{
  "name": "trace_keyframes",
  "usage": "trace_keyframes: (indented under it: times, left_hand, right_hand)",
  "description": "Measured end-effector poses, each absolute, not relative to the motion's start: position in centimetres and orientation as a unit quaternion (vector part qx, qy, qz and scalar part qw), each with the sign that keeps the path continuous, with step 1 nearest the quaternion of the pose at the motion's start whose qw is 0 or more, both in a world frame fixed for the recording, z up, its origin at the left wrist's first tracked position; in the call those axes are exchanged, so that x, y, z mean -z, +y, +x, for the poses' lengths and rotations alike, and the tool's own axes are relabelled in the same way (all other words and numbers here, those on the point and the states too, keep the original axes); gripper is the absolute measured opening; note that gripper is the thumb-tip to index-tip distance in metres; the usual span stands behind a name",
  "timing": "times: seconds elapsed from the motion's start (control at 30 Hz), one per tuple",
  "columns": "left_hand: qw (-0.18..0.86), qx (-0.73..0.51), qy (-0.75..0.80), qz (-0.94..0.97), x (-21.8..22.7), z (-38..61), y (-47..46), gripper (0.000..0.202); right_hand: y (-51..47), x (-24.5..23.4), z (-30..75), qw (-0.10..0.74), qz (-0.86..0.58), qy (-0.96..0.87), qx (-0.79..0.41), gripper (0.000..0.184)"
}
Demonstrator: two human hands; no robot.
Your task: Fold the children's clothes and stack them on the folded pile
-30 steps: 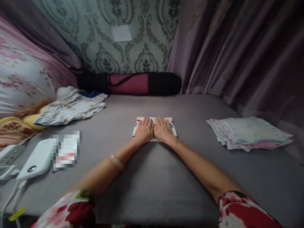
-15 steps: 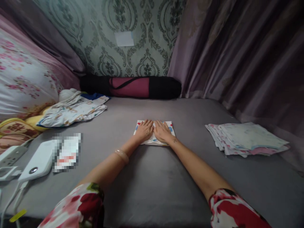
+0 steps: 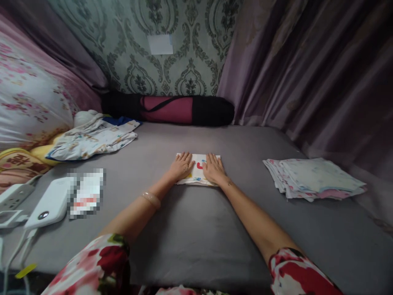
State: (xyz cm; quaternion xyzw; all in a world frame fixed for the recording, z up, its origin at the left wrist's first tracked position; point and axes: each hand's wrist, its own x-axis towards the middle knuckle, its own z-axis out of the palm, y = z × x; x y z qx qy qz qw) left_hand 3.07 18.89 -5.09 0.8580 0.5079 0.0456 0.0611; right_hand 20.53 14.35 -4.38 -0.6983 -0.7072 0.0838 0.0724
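Note:
A white folded cloth (image 3: 198, 177) with red, blue and yellow prints lies flat on the grey bed sheet (image 3: 190, 229), in the middle of the view. On its left part rests my left hand (image 3: 181, 167), flat, with fingers stretched out. My right hand (image 3: 214, 169) lies the same way on the right part, fingers pointing away from me. Between the two hands a red print on the cloth shows. Both palms hide some of the cloth's surface.
A stack of folded cloths (image 3: 316, 178) lies to the right. At left are a crumpled printed garment (image 3: 92, 139), a white power bank (image 3: 50, 203) with cables, a power strip (image 3: 15, 194) and a blurred packet (image 3: 87, 194). A long black-and-maroon bag (image 3: 168, 110) lies along the wall.
My hands have moved apart, the left one leftward and the right one slightly rightward, uncovering the middle of the folded cloth. The view has shifted slightly.

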Motion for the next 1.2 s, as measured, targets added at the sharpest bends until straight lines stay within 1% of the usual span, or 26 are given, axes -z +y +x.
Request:
trace_keyframes:
  times: [0.1,0.3,0.43,0.5,0.57,0.6,0.67,0.73,0.77,0.83,0.93,1.07,1.2]
  left_hand:
    - [0.058,-0.042,0.503,0.861,4.8,2.1,18.5,0.059]
    - [0.06,-0.038,0.515,0.854,5.8,0.0,17.6,0.067]
    - [0.067,-0.033,0.516,0.854,6.2,0.0,17.7,0.068]
    - [0.074,-0.029,0.517,0.852,6.0,0.2,17.9,0.067]
    - [0.084,-0.031,0.516,0.852,5.5,0.2,17.9,0.064]
    - [0.088,-0.039,0.521,0.848,5.2,0.1,17.9,0.062]
    - [0.096,-0.065,0.549,0.828,4.4,-0.4,17.9,0.058]
    - [0.101,-0.087,0.605,0.785,3.5,-1.2,17.9,0.054]
    - [0.106,-0.088,0.633,0.762,3.1,-1.6,17.9,0.051]
    - [0.126,-0.073,0.674,0.724,2.6,-2.6,18.0,0.045]
    - [0.152,-0.056,0.7,0.695,2.4,-3.6,18.2,0.039]
    - [0.189,-0.058,0.701,0.685,2.2,-3.4,18.2,0.035]
    - [0.237,-0.056,0.696,0.676,1.7,-2.8,17.9,0.031]
  right_hand:
    - [13.5,3.9,21.6,0.068,-0.693,-0.711,-0.1,0.061]
    - [11.2,4.8,22.8,0.074,-0.684,-0.723,-0.07,0.062]
    - [11.2,5.4,22.4,0.083,-0.688,-0.718,-0.059,0.061]
    - [11.6,5.3,22.5,0.085,-0.687,-0.718,-0.072,0.061]
    - [12.2,5.0,23.0,0.09,-0.682,-0.717,-0.113,0.06]
    - [12.5,4.7,23.4,0.104,-0.68,-0.712,-0.141,0.058]
    - [13.1,3.9,24.6,0.159,-0.69,-0.679,-0.194,0.051]
    - [13.5,3.2,26.0,0.213,-0.712,-0.63,-0.223,0.042]
    - [13.5,2.9,26.7,0.22,-0.728,-0.606,-0.232,0.037]
    - [13.5,2.6,27.8,0.196,-0.762,-0.568,-0.242,0.03]
    - [13.3,2.7,28.6,0.152,-0.794,-0.536,-0.243,0.027]
    - [13.3,2.9,27.6,0.138,-0.804,-0.537,-0.216,0.029]
    - [13.0,2.9,25.9,0.086,-0.814,-0.558,-0.137,0.034]
